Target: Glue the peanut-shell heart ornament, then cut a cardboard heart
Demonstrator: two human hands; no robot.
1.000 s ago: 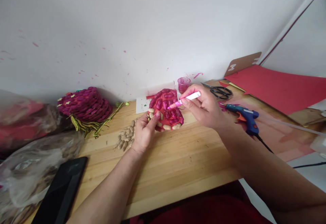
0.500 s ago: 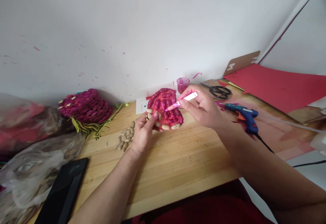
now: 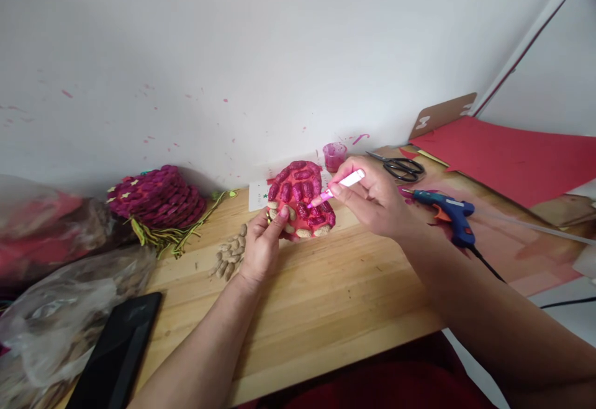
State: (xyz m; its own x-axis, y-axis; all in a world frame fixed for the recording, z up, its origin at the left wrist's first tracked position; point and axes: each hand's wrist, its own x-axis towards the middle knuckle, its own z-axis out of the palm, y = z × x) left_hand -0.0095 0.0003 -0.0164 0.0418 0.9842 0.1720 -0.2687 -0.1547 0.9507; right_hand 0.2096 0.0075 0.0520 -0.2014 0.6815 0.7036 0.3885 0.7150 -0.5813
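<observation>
Though bumpy, plaque (image 3: 297,201) between left fingers (image 3: 275,225)

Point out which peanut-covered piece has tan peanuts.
The piece held in the left hand: tan peanuts line its lower edge, while the stacked pieces show only magenta ones.

Bare tabletop (image 3: 342,291) in the lower middle leaves a hand room to pass between the forearms (image 3: 205,341). Left of centre, loose peanuts (image 3: 228,252) narrow the route beside the left hand (image 3: 263,239), and a magenta stack (image 3: 161,195) stands farther left. At right, scissors (image 3: 390,162) and a glue gun (image 3: 448,209) (its cord (image 3: 487,263) trails down and right) obstruct; a cup (image 3: 334,157) sits just past the right hand (image 3: 370,195).
</observation>
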